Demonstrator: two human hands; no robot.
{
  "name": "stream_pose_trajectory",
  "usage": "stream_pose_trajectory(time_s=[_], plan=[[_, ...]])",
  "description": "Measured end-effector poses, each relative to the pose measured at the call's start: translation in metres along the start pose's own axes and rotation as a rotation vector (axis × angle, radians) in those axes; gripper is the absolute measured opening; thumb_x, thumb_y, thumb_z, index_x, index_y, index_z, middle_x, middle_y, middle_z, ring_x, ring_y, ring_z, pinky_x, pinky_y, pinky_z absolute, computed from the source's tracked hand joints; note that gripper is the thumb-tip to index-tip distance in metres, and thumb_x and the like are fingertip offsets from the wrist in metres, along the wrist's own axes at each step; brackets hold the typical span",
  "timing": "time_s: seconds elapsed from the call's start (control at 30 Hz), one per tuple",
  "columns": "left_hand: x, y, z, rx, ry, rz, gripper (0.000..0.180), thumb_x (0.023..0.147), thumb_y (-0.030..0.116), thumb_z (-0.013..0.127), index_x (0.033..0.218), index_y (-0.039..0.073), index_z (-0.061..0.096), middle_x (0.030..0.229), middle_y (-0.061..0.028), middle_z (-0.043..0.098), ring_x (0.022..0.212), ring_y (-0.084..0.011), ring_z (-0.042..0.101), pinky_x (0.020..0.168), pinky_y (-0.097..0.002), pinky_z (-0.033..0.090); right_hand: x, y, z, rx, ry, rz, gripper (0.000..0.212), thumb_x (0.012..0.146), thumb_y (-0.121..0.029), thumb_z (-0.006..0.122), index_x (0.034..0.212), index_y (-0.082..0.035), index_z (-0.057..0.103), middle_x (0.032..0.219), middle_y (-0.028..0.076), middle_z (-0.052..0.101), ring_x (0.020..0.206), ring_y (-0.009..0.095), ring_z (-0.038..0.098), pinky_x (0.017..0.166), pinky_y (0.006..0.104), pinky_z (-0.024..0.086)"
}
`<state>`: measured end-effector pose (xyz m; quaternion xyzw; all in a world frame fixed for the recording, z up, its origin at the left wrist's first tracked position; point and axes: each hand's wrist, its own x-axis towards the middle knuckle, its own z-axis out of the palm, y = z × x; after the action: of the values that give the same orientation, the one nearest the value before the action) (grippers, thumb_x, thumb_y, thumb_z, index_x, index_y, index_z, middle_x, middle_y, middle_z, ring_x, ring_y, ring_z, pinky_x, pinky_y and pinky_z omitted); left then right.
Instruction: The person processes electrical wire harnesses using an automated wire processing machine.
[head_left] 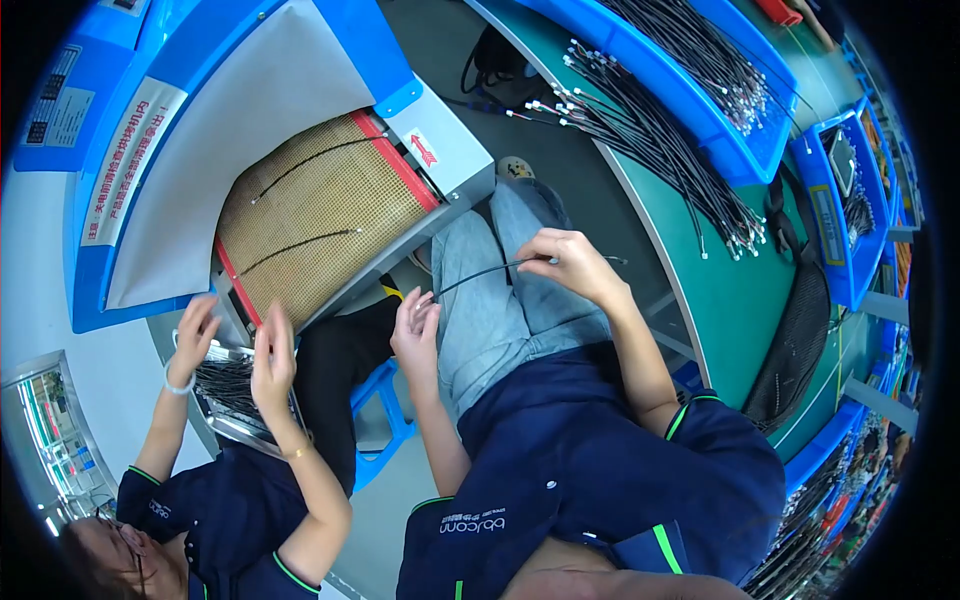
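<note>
A thin black cable (480,274) stretches between my two hands above my lap. My right hand (580,264) pinches it between thumb and fingertips, and a short end with a small connector pokes out past that hand. On the left, my left hand (416,328) has its fingertips closed at the cable's other end; that tip is hidden by the fingers. Ahead and to the left, two similar black cables, a far cable (310,160) and a near cable (295,247), lie apart on a tan mesh conveyor belt (330,205) with red edges.
A blue-and-white machine hood (240,110) covers part of the belt. At left, a co-worker's hands (270,365) hover over a metal tray of black cables (232,385). On the right, a green table (690,300) bears a cable bundle (660,150) and a blue bin (775,140).
</note>
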<state>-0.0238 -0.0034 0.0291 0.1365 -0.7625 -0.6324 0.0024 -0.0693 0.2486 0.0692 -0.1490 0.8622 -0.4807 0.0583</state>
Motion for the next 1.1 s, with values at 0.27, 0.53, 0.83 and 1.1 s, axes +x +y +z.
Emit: stream_pose_trajectory(time_s=[0.27, 0.53, 0.83, 1.1], plan=[[-0.013, -0.017, 0.028, -0.488, -0.205, -0.23, 0.031, 0.092, 0.01, 0.059, 0.12, -0.002, 0.052, 0.098, -0.0082, 0.064, 0.082, -0.011, 0.059, 0.074, -0.024, 0.049, 0.006, -0.018, 0.021, -0.028, -0.007, -0.055, 0.013, 0.076, -0.01, 0.071, 0.086, -0.004, 0.066, 0.079, 0.009, 0.063, 0.071, 0.026, 0.062, 0.063, 0.0332, 0.05], [-0.012, -0.027, 0.025, -0.811, -0.087, -0.274, 0.022, 0.093, 0.011, 0.057, 0.113, 0.002, 0.057, 0.09, -0.0038, 0.061, 0.078, -0.0092, 0.057, 0.07, -0.023, 0.048, 0.009, -0.017, 0.027, -0.119, -0.034, -0.121, 0.011, 0.075, -0.014, 0.071, 0.082, -0.006, 0.066, 0.078, 0.006, 0.063, 0.074, 0.024, 0.061, 0.067, 0.0339, 0.049], [0.0, -0.034, -0.002, -0.776, 0.16, -0.235, 0.021, 0.094, 0.013, 0.057, 0.113, 0.003, 0.058, 0.091, -0.0027, 0.062, 0.077, -0.0079, 0.056, 0.066, -0.0216, 0.047, 0.001, 0.005, -0.002, -0.181, 0.035, -0.02, 0.011, 0.079, -0.012, 0.069, 0.086, -0.005, 0.067, 0.081, 0.008, 0.064, 0.077, 0.023, 0.063, 0.069, 0.0322, 0.051], [-0.001, -0.033, -0.002, -0.796, 0.193, -0.222, 0.02, 0.093, 0.013, 0.058, 0.109, 0.0, 0.06, 0.088, -0.0042, 0.064, 0.075, -0.0077, 0.059, 0.067, -0.0222, 0.047, -0.002, 0.009, 0.001, -0.011, 0.124, -0.011, 0.01, 0.08, -0.009, 0.068, 0.087, -0.002, 0.065, 0.08, 0.009, 0.064, 0.073, 0.022, 0.063, 0.065, 0.0309, 0.051]])
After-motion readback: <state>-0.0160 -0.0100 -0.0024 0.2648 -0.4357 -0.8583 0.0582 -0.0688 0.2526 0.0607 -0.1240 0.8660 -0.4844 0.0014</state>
